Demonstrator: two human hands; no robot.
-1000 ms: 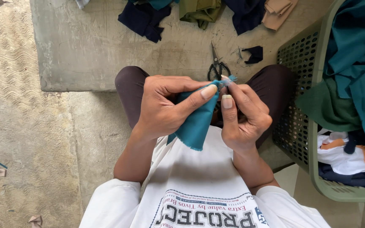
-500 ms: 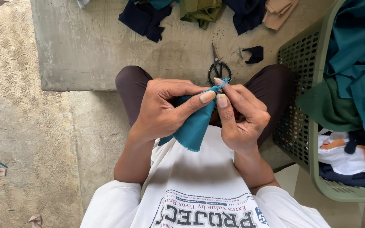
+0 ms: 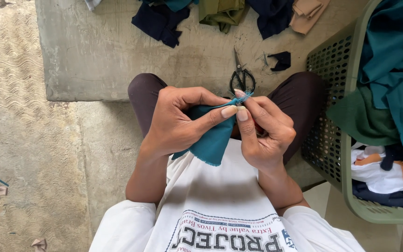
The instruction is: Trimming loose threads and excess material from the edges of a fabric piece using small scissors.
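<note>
L hand (image 3: 176, 121), R hand (image 3: 264, 133): fingertips pinched together, mid-lap.

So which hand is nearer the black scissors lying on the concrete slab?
Right. The right hand sits just below the scissors, its fingertips pinching the teal cloth close under the handles. The left hand holds the cloth further to the left.

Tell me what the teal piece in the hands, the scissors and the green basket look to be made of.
Teal piece: woven cloth, matte, seemingly; it drapes softly and its lower edge frays, pinched between left hand and right hand.
Scissors: dark metal blades, likely; handle loops black, perhaps coated.
Green basket: moulded plastic, by its even perforated wall and smooth rim.
</note>
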